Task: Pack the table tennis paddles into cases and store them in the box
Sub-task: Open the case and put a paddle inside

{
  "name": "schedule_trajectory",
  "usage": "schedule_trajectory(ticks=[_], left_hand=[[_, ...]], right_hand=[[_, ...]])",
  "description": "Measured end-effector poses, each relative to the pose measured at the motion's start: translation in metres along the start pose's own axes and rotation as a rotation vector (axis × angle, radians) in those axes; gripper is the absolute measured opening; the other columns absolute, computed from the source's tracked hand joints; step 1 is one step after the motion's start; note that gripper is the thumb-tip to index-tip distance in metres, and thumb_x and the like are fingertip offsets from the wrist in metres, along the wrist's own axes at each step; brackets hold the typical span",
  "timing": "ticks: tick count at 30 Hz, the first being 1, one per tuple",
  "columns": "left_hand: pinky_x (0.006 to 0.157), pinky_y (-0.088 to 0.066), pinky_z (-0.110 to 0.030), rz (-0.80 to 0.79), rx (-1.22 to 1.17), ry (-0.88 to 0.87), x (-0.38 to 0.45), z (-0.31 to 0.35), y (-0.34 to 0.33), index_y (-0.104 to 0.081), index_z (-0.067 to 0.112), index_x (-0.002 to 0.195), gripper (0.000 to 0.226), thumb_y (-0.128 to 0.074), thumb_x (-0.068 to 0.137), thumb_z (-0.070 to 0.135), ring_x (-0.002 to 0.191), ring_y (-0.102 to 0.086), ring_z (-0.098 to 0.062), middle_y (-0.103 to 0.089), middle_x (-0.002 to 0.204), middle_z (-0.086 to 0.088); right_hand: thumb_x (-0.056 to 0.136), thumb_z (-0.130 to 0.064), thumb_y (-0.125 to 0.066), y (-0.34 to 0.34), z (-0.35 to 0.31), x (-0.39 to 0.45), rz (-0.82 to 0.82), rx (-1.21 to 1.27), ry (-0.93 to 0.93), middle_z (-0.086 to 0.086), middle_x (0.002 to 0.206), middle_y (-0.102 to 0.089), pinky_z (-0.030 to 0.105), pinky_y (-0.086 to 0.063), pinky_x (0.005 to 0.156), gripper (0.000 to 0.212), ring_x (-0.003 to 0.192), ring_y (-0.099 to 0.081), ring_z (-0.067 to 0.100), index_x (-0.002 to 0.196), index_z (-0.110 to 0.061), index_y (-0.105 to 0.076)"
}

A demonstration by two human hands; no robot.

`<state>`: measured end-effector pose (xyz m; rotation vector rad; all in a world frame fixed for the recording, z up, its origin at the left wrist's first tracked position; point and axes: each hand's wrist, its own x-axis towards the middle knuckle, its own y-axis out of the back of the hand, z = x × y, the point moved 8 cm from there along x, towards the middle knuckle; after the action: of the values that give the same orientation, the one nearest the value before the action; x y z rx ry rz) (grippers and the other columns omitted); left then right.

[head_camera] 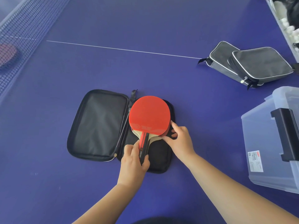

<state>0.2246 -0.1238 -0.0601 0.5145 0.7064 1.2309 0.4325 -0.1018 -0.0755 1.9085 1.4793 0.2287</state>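
A blue counter [97,183] carries an open black case [98,125]; the left grip [134,160] curls round the handle of a red paddle [149,113] lying on the case's right half; the right grip [179,138] pinches the blade's edge; further right sit zipped cases [252,63] and a clear box [265,143].

Net [14,46], balls [289,28], blue tbl [145,29].
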Motion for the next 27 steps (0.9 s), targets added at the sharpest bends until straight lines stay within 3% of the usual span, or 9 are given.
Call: schedule_trajectory(ticks=[7, 11, 15, 18, 20, 23, 27], left_hand=[[0.078, -0.047, -0.029, 0.034, 0.009, -0.022, -0.003, 0.001, -0.007, -0.046, 0.017, 0.140, 0.056, -0.066, 0.088, 0.019, 0.080, -0.044, -0.015, -0.037, 0.100, 0.003], [0.085, -0.049, -0.033, 0.017, 0.025, -0.041, -0.005, 0.004, -0.004, -0.040, 0.022, 0.144, 0.063, -0.065, 0.088, 0.036, 0.086, -0.045, -0.014, -0.036, 0.100, 0.005], [0.096, -0.040, -0.034, 0.128, 0.044, -0.046, -0.003, -0.001, 0.030, -0.047, 0.015, 0.142, 0.071, -0.042, 0.086, 0.059, 0.106, -0.049, -0.021, -0.045, 0.113, 0.002], [0.102, -0.037, -0.047, 0.318, 0.066, 0.117, 0.010, -0.039, 0.078, -0.050, 0.014, 0.139, 0.055, -0.056, 0.092, 0.040, 0.120, -0.043, -0.030, -0.048, 0.128, -0.010], [0.106, -0.032, -0.050, 0.383, 0.127, 0.302, 0.015, -0.072, 0.110, -0.044, 0.015, 0.144, 0.056, -0.059, 0.093, 0.029, 0.128, -0.034, -0.033, -0.041, 0.138, -0.011], [0.108, -0.031, -0.053, 0.371, 0.154, 0.530, 0.018, -0.114, 0.142, -0.033, 0.013, 0.149, 0.061, -0.055, 0.094, 0.029, 0.133, -0.026, -0.036, -0.031, 0.147, -0.012], [0.096, -0.043, -0.056, 0.263, 0.070, 0.621, 0.028, -0.138, 0.149, -0.042, 0.014, 0.143, 0.053, -0.052, 0.093, 0.028, 0.125, -0.038, -0.040, -0.037, 0.141, -0.016]], right_hand=[[0.080, -0.038, -0.077, -0.001, 0.001, 0.000, 0.005, -0.007, -0.009, -0.003, 0.107, -0.044, 0.005, -0.037, 0.065, 0.077, 0.086, -0.055, 0.002, 0.147, -0.034, -0.038], [0.080, -0.037, -0.077, 0.000, 0.000, 0.000, 0.001, -0.010, -0.016, -0.003, 0.107, -0.044, 0.006, -0.037, 0.066, 0.076, 0.086, -0.055, 0.002, 0.146, -0.033, -0.039], [0.081, -0.034, -0.076, 0.000, 0.001, -0.002, 0.007, 0.041, -0.030, -0.003, 0.109, -0.047, 0.007, -0.039, 0.070, 0.073, 0.089, -0.057, 0.004, 0.145, -0.033, -0.041], [0.087, -0.028, -0.071, 0.002, 0.002, -0.009, 0.029, 0.078, -0.043, -0.003, 0.114, -0.048, 0.007, -0.039, 0.072, 0.066, 0.096, -0.058, 0.004, 0.146, -0.029, -0.041], [0.089, -0.024, -0.069, 0.003, 0.002, -0.014, 0.039, 0.087, -0.051, -0.002, 0.117, -0.048, 0.007, -0.037, 0.073, 0.064, 0.100, -0.058, 0.004, 0.146, -0.029, -0.041], [0.090, -0.022, -0.067, 0.002, 0.000, -0.020, 0.036, 0.085, -0.056, -0.003, 0.121, -0.046, 0.008, -0.036, 0.075, 0.062, 0.106, -0.055, 0.004, 0.146, -0.028, -0.041], [0.091, -0.024, -0.066, 0.001, -0.005, -0.022, 0.013, 0.077, -0.064, -0.003, 0.123, -0.044, 0.014, -0.038, 0.080, 0.061, 0.108, -0.054, 0.005, 0.146, -0.030, -0.040]])
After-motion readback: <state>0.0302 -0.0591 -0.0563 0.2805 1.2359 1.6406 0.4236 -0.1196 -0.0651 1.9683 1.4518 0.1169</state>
